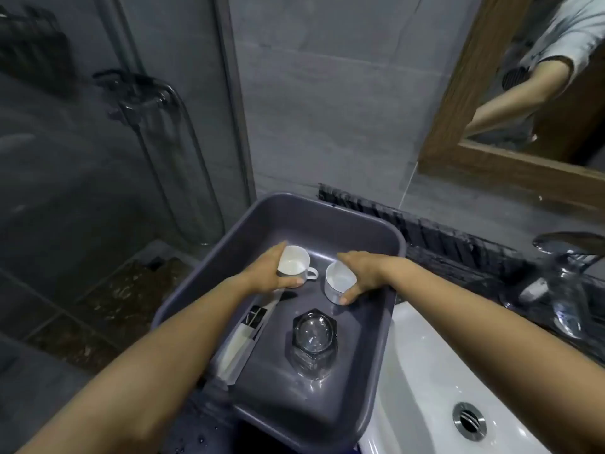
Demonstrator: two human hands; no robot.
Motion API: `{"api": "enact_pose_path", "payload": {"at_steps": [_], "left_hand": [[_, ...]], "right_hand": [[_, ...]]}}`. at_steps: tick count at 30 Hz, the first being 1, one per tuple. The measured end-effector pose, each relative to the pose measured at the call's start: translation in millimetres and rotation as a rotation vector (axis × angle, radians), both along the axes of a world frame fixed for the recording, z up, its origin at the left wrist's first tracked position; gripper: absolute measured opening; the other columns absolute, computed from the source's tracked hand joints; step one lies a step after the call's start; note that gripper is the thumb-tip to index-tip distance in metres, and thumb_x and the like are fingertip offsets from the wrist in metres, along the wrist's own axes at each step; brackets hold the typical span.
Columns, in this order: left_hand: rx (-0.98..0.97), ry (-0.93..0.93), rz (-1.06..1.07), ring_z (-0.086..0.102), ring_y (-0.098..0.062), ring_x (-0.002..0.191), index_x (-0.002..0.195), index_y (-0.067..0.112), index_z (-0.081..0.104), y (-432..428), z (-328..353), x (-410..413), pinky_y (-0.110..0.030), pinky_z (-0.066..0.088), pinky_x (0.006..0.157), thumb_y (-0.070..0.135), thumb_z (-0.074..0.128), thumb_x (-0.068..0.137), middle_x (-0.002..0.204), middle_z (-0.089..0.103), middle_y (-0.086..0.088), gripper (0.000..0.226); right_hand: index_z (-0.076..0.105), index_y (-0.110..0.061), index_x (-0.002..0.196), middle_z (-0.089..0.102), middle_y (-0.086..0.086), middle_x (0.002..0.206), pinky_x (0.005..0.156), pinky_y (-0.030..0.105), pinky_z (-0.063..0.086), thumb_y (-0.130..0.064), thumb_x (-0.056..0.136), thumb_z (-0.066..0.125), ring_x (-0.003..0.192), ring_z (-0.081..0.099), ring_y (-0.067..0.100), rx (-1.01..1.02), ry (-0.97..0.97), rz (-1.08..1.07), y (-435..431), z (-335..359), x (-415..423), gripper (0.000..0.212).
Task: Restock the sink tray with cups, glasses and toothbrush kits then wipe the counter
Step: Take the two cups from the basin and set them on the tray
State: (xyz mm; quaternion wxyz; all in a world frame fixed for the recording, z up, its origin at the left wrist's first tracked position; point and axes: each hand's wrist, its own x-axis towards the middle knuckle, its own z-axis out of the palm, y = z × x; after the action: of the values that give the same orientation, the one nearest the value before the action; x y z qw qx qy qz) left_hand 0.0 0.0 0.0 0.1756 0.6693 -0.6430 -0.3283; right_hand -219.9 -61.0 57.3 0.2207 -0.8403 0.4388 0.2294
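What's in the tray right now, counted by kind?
Cups: 2, left cup and right cup
Glass: 1
Toothbrush kit: 1 visible
Total in tray: 4

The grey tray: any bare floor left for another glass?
Yes: one bare strip between the left cup, right cup and the far wall of the tray; another between the glass and the near wall. Crowded: the left side, with toothbrush kits, and the middle, where left hand and right hand grip the cups.
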Motion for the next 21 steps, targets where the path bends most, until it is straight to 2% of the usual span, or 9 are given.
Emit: {"api": "enact_pose_path", "payload": {"at_steps": [2,4,5,9,14,16,18,19,21], "left_hand": [[-0.009,0.023,0.048,0.041,-0.025,0.128,0.137,0.007,0.031,-9,-4,-3,-0.031,0.034,0.104,0.05,0.078,0.061,0.141,0.039,-0.01,0.099],[-0.015,0.025,0.105,0.043,-0.023,0.128,0.14,0.013,0.027,-11,-9,0,-0.039,0.037,0.108,0.068,0.074,0.045,0.143,0.04,-0.007,0.119],[0.005,0.037,0.13,0.044,-0.022,0.127,0.141,0.016,0.026,-13,-14,2,-0.041,0.038,0.107,0.07,0.073,0.041,0.142,0.04,-0.006,0.123],[0.031,0.118,0.194,0.045,-0.018,0.124,0.141,0.022,0.027,-16,-25,3,-0.032,0.036,0.105,0.05,0.082,0.046,0.139,0.042,-0.002,0.114],[0.044,0.238,0.247,0.044,-0.011,0.115,0.138,0.02,0.03,-19,-35,3,-0.021,0.034,0.09,0.025,0.085,0.06,0.125,0.043,0.007,0.096],[0.043,0.251,0.25,0.045,-0.01,0.113,0.137,0.02,0.033,-19,-34,2,-0.012,0.037,0.08,0.022,0.085,0.062,0.122,0.043,0.009,0.091],[0.046,0.26,0.27,0.048,-0.011,0.109,0.135,0.021,0.034,-18,-34,1,-0.002,0.04,0.062,0.022,0.084,0.062,0.119,0.045,0.008,0.088],[0.051,0.275,0.288,0.049,-0.011,0.107,0.134,0.022,0.035,-18,-33,0,-0.002,0.042,0.058,0.022,0.084,0.062,0.118,0.047,0.008,0.087],[0.052,0.313,0.324,0.053,-0.013,0.106,0.133,0.024,0.037,-16,-32,-1,-0.013,0.047,0.061,0.024,0.085,0.059,0.117,0.051,0.006,0.088]], "right_hand": [[0.018,-0.012,0.147,0.03,0.006,0.149,0.111,0.042,0.034,-0.05,0.067,0.077,0.138,0.031,0.027,0.002,0.013,0.012,-7,-5,3,0.106],[0.019,-0.011,0.146,0.032,0.006,0.146,0.108,0.042,0.037,-0.051,0.066,0.077,0.134,0.036,0.028,-0.018,0.031,0.015,-9,-9,4,0.107],[0.021,-0.011,0.145,0.033,0.006,0.145,0.106,0.042,0.039,-0.051,0.065,0.078,0.133,0.038,0.028,-0.018,0.042,0.02,-10,-11,5,0.106],[0.026,-0.01,0.139,0.035,0.007,0.141,0.101,0.043,0.043,-0.047,0.064,0.08,0.126,0.045,0.031,-0.018,0.07,0.019,-16,-21,7,0.1],[0.03,-0.009,0.13,0.039,0.01,0.136,0.098,0.047,0.045,-0.045,0.062,0.082,0.12,0.048,0.034,-0.011,0.071,0.017,-21,-32,10,0.093],[0.033,-0.009,0.126,0.043,0.009,0.132,0.096,0.045,0.046,-0.046,0.062,0.082,0.117,0.051,0.032,-0.026,0.046,0.018,-20,-32,10,0.089],[0.036,-0.009,0.122,0.047,0.008,0.128,0.093,0.042,0.047,-0.047,0.062,0.081,0.114,0.052,0.031,-0.06,0.018,0.024,-19,-31,10,0.084],[0.037,-0.009,0.121,0.049,0.008,0.126,0.091,0.041,0.048,-0.047,0.062,0.08,0.112,0.053,0.03,-0.074,0.003,0.023,-20,-31,10,0.082],[0.039,-0.01,0.118,0.052,0.008,0.122,0.089,0.04,0.048,-0.047,0.063,0.079,0.109,0.054,0.03,-0.084,-0.017,0.017,-20,-31,10,0.077]]}}
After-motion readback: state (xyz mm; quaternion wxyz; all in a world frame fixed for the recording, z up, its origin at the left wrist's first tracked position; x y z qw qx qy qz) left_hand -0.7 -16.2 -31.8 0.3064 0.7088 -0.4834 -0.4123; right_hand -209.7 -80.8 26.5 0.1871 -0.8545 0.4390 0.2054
